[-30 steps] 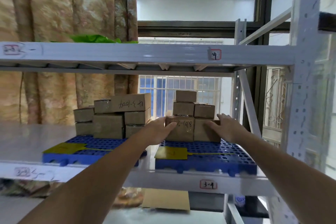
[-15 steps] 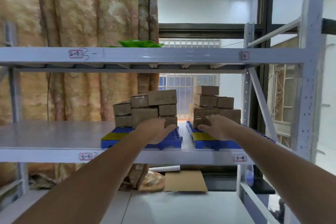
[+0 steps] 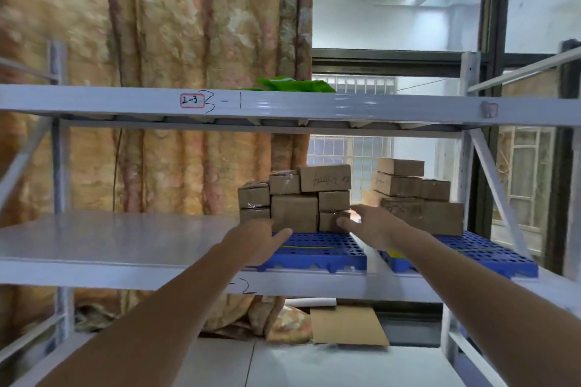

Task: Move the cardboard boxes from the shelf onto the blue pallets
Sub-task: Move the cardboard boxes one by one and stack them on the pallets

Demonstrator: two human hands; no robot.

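Observation:
Two blue pallets sit on the middle shelf (image 3: 110,248). The left pallet (image 3: 323,251) carries a stack of several cardboard boxes (image 3: 295,212). The right pallet (image 3: 490,258) carries another stack of boxes (image 3: 421,214). My left hand (image 3: 257,239) hovers with relaxed fingers over the front left of the left pallet, just before the lowest boxes. My right hand (image 3: 374,226) reaches with spread fingers toward the small bottom right box (image 3: 330,220) of the left stack; its fingertips are at that box. Neither hand holds anything.
A grey upper shelf beam (image 3: 283,104) runs overhead with a green sheet (image 3: 295,85) on top. A shelf upright and diagonal brace (image 3: 490,185) stand at the right. Flat cardboard (image 3: 349,327) and bundled fabric lie below. A curtain hangs behind.
The view has swung left and pulled back. Both hands came off the right stack and moved left to the left pallet's stack.

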